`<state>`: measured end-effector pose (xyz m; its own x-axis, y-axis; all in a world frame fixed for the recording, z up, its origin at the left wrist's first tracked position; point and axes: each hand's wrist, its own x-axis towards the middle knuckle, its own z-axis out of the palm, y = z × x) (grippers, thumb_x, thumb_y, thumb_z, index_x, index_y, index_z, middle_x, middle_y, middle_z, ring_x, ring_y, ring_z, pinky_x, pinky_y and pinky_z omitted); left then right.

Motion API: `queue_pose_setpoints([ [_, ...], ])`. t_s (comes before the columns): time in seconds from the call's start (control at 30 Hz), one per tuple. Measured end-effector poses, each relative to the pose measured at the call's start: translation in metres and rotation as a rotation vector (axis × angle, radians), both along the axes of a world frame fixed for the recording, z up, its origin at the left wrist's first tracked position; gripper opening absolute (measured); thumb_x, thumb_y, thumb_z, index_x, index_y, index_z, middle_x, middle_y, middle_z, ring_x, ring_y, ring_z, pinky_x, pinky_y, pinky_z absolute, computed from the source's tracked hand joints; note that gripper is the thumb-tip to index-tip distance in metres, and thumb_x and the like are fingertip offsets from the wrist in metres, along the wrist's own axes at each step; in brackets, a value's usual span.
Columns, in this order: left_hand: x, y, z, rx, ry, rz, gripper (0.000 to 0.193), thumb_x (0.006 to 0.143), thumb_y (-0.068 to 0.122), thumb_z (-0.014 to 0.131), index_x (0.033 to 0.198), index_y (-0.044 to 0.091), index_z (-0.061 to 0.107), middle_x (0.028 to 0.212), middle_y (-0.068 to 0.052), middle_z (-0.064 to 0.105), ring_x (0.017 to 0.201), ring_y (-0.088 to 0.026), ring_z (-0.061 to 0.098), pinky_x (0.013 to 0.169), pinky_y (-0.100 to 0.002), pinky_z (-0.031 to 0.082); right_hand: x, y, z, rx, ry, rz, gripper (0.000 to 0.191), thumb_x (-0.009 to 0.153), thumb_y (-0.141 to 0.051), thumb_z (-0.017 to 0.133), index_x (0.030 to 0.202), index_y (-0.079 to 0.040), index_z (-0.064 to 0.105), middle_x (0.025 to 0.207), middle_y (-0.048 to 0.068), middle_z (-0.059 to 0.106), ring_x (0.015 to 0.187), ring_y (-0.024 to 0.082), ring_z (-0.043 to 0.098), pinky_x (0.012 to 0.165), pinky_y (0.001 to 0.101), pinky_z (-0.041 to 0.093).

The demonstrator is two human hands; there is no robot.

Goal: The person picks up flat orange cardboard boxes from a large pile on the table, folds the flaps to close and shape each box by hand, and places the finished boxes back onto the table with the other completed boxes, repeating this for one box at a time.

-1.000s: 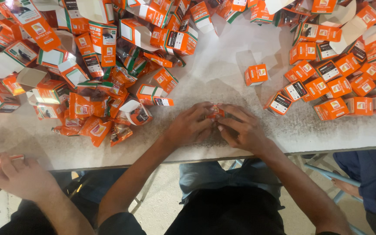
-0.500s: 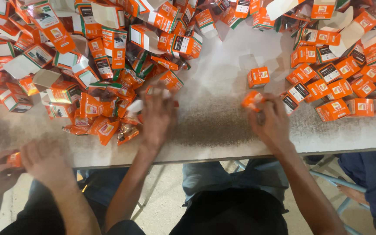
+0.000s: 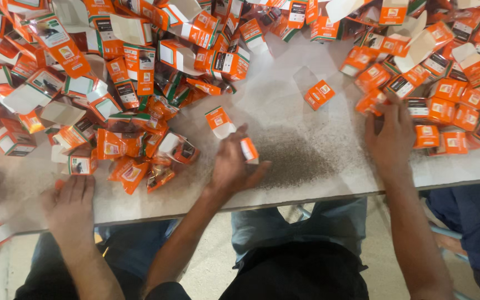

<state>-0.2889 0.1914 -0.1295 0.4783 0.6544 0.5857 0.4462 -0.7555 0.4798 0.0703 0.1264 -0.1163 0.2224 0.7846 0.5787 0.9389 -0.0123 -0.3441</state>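
While the person's forearms reach up from the bottom edge of the view, the left hand (image 3: 234,164) rests near the front of the pale counter (image 3: 306,161), palm down, wrist bent a little to the right. Its fingers (image 3: 239,145) curl closed around a small orange-and-white carton (image 3: 249,150), which pokes out on the thumb side; the thumb points away toward the right. Just above that hand lies an unfolded orange carton (image 3: 219,122) with its white flap open, apart from the fingertips.

Farther right, the right hand (image 3: 389,136) lies flat, palm down, forearm running straight back to the counter's edge. Its fingers (image 3: 387,108) are spread open and press on a cluster of closed orange cartons (image 3: 412,105), gripping none of them. One single carton (image 3: 319,94) sits alone on bare counter between the two hands, further back.

At the near left, a co-worker's hand (image 3: 70,205) lies flat on the counter edge, fingers extended.

Beyond, a large heap of flattened and half-open cartons (image 3: 112,83) fills the left and far side, and a tidier group of folded cartons (image 3: 462,83) fills the right.
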Motion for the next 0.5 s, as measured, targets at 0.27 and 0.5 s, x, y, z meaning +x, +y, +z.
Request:
queue_pose_setpoints([
  [0.27,0.028,-0.001,-0.004,-0.268,-0.081,-0.061,0.072,0.075,0.009,0.084,0.136,0.004,0.045,0.122,-0.023,0.054,0.118,-0.039,0.059,0.097,-0.044,0.054,0.028,0.025,0.026,0.048,-0.136,0.135,0.019,0.101,-0.015,0.083,0.112,-0.005,0.07,0.136,0.01,0.066,0.121,0.032,0.062,0.106,0.0449,0.048],
  [0.5,0.016,0.0,0.018,-0.446,0.114,0.073,0.102,0.066,0.017,0.091,0.153,0.005,0.039,0.117,-0.017,0.057,0.11,-0.038,0.056,0.098,-0.048,0.045,-0.002,0.03,0.077,0.074,-0.333,-0.051,0.024,0.086,-0.015,0.084,0.106,-0.011,0.073,0.125,0.015,0.063,0.122,0.036,0.053,0.106,0.0494,0.048],
])
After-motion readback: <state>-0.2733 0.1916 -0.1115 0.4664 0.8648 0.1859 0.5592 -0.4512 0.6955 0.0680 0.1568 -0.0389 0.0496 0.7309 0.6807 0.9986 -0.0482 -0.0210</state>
